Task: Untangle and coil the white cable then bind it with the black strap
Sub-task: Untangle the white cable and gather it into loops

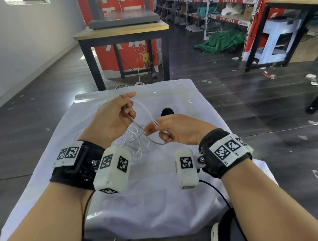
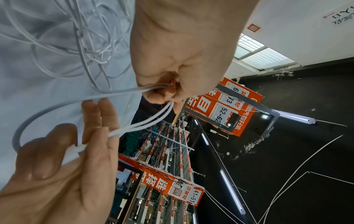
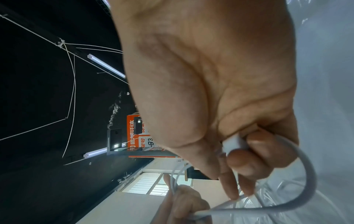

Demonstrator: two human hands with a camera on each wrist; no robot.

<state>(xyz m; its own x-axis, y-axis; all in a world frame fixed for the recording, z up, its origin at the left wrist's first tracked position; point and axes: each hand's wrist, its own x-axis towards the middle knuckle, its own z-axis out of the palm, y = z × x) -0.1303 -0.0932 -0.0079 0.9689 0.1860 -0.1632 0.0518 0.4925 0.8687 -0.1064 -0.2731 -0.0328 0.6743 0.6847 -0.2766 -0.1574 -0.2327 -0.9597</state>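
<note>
The white cable [image 1: 133, 137] lies in a loose tangle on the white-covered table [image 1: 151, 202], between my wrists. My left hand [image 1: 129, 110] is raised above it, fingers curled round a few strands [image 2: 153, 89]. Two strands [image 1: 146, 110] arc from there to my right hand [image 1: 154, 127], which pinches them at its fingertips. The right hand's curled fingers also hold the cable's white connector [image 3: 233, 144], and a loop [image 3: 306, 174] swings out below it. The black strap [image 1: 167, 112] lies on the cloth just beyond my right hand, partly hidden by it.
A wooden table with black legs [image 1: 122, 33] stands beyond the far edge, with a grey box on it and a red banner behind. Dark floor with scattered litter surrounds the table. A shoe [image 1: 217, 237] shows at the bottom right.
</note>
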